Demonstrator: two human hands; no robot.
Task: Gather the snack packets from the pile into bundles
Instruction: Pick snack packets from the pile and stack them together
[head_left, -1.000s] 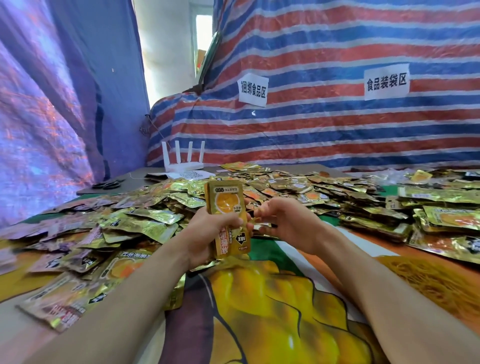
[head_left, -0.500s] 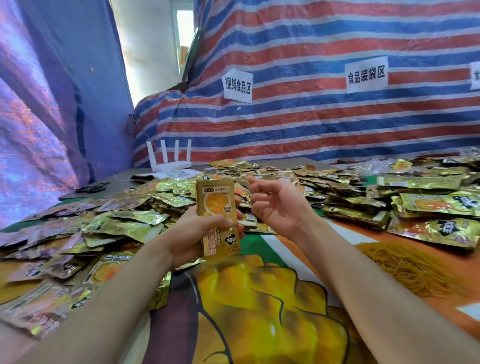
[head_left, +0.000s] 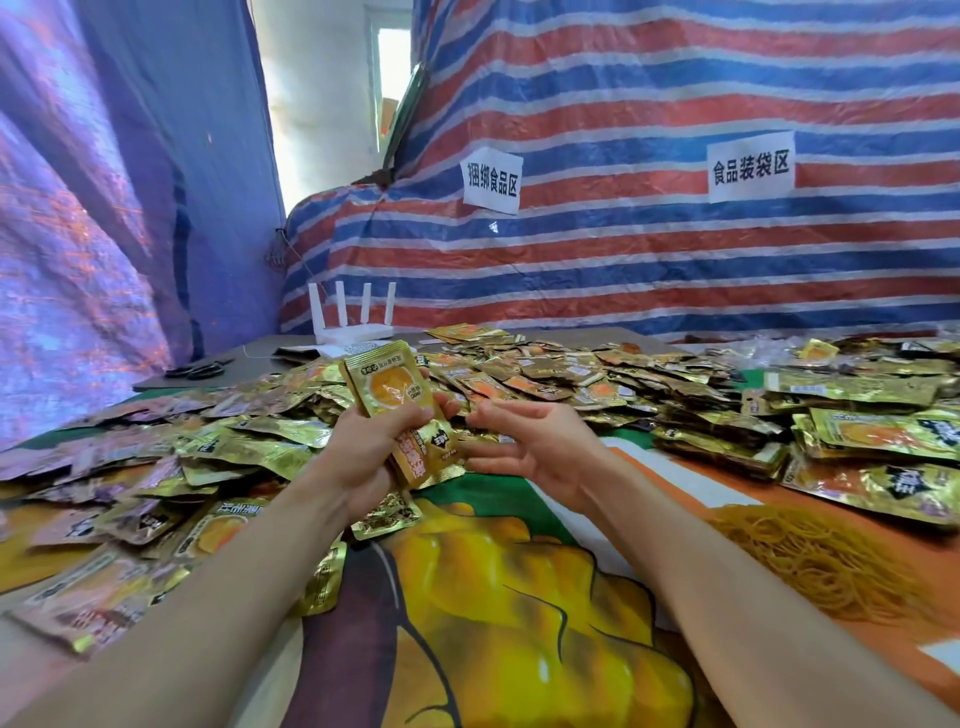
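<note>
My left hand (head_left: 363, 457) grips a small stack of gold snack packets (head_left: 400, 410) held upright and tilted left, an orange disc printed on the front one. My right hand (head_left: 535, 447) hovers just right of the stack, palm toward it, fingers loosely spread and holding nothing. A large pile of loose gold packets (head_left: 545, 379) spreads across the table behind and to the left of my hands. Gathered stacks of packets (head_left: 878, 431) lie at the right.
A heap of yellow rubber bands (head_left: 821, 561) lies on the cloth at the right. A white router (head_left: 353, 322) and black scissors (head_left: 200, 370) sit at the table's far left. Striped tarpaulin (head_left: 675, 260) with two paper signs hangs behind.
My left hand has tilted the packet stack to the left. My right hand has dropped lower and come closer to the stack's right edge, fingers spreading.
</note>
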